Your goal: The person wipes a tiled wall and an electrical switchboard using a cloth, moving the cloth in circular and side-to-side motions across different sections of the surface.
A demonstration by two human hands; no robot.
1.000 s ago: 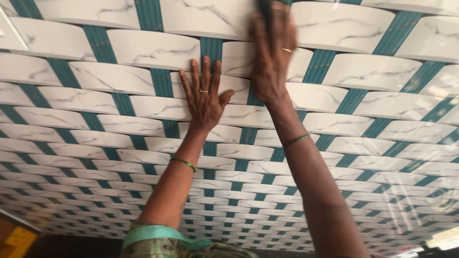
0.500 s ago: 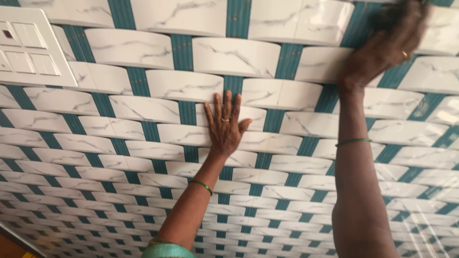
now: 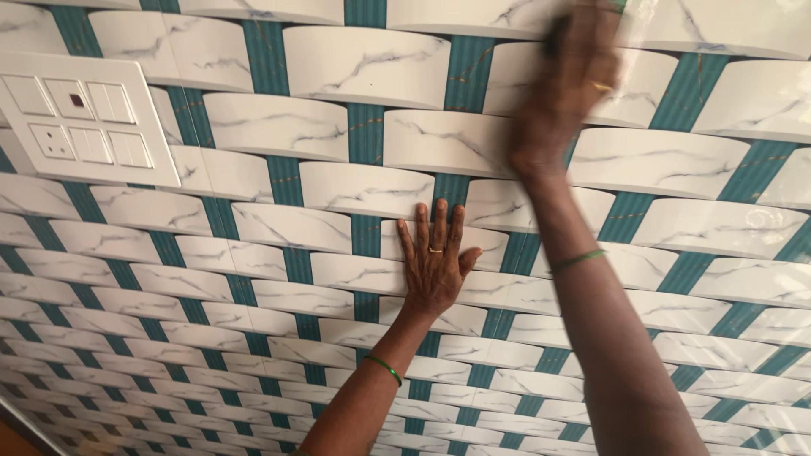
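the left hand [image 3: 435, 266] lies spread flat on the wall panel [image 3: 279, 127], a white marbled relief with teal strips filling the view. the right hand [image 3: 568, 80], blurred, grips something dark i cannot identify; a wide sweep leftward could hit the switch plate [image 3: 84, 118].

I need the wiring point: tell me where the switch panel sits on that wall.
In the head view the white switch panel sits at the upper left of the white-and-teal tiled wall, well left of and above the left hand pressed flat on the tiles.
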